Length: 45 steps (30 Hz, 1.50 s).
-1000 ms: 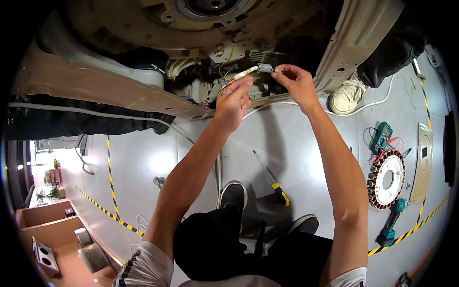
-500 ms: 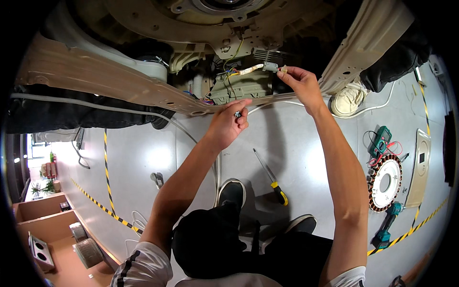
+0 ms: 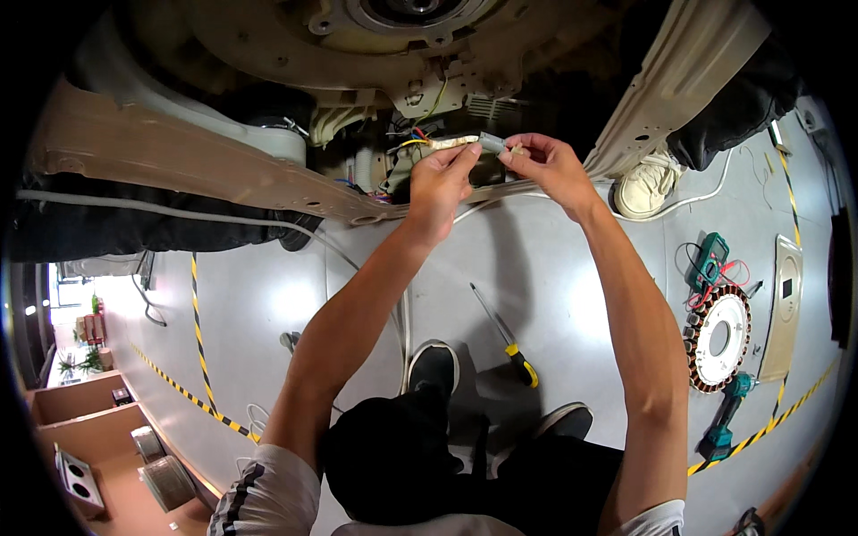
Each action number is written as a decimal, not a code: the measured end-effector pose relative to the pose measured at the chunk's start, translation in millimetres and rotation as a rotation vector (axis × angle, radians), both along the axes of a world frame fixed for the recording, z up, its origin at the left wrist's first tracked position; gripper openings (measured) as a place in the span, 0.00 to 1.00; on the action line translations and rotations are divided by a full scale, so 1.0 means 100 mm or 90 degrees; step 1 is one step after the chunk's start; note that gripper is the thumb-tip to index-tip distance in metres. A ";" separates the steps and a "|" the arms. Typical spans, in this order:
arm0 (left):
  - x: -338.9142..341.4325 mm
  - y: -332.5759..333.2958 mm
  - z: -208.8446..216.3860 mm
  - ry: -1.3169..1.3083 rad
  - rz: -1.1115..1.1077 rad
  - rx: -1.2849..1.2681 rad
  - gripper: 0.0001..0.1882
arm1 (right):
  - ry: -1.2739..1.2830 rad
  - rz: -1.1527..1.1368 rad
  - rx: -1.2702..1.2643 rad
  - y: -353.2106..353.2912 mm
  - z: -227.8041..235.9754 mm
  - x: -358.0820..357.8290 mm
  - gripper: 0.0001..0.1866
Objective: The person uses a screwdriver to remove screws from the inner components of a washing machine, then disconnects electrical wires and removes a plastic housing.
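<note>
Inside the open bottom of an appliance cabinet [image 3: 259, 170], a wire harness wrapped in white tape [image 3: 451, 143] runs into a grey connector sleeve [image 3: 492, 143]. My left hand [image 3: 440, 189] pinches the harness where it meets the left end of the sleeve; its curled lower fingers are partly hidden. At the right end, my right hand [image 3: 552, 171] closes thumb and forefinger on a small pale plug [image 3: 517, 149] beside the sleeve. Red, blue and yellow wires [image 3: 418, 137] fan out left of the tape.
A yellow-black screwdriver [image 3: 518, 362] lies on the floor. To the right are a motor stator [image 3: 718, 339], a multimeter [image 3: 711, 259], a cordless drill [image 3: 726, 420] and a beige panel [image 3: 784, 308]. A cardboard box [image 3: 107, 447] stands lower left. A grey cable [image 3: 179, 205] crosses the cabinet edge.
My left hand has moved up to grip the harness beside the sleeve; a small shiny piece seen in its fingers earlier is hidden now. My right hand and the connector have shifted slightly left and down.
</note>
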<state>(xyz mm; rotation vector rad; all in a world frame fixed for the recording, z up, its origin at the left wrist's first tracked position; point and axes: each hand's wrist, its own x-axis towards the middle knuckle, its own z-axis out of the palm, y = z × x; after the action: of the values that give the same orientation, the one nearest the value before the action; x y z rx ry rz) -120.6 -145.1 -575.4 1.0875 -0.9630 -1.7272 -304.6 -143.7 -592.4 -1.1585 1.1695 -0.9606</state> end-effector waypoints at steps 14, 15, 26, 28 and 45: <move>0.00 -0.16 0.00 -0.025 0.011 0.001 0.10 | -0.073 -0.114 -0.179 -0.11 -0.04 0.21 0.11; 0.00 -0.17 0.01 -0.027 0.014 0.006 0.10 | -0.009 -0.125 -0.213 -0.10 -0.02 0.22 0.12; -0.03 -0.23 0.09 0.001 -0.010 0.024 0.08 | 0.226 -0.180 -0.443 -0.11 -0.03 0.15 0.12; -0.01 -0.24 0.06 -0.006 -0.013 0.027 0.07 | 0.200 -0.168 -0.426 -0.11 -0.03 0.15 0.13; -0.04 -0.21 0.01 0.002 -0.040 -0.026 0.07 | 0.046 -0.063 -0.154 -0.16 -0.07 0.10 0.15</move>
<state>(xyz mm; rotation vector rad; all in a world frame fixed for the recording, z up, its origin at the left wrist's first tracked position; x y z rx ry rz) -124.6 -165.9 -574.1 1.0372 -1.0362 -1.7520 -294.1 -159.9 -599.0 -1.3469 1.2009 -1.1686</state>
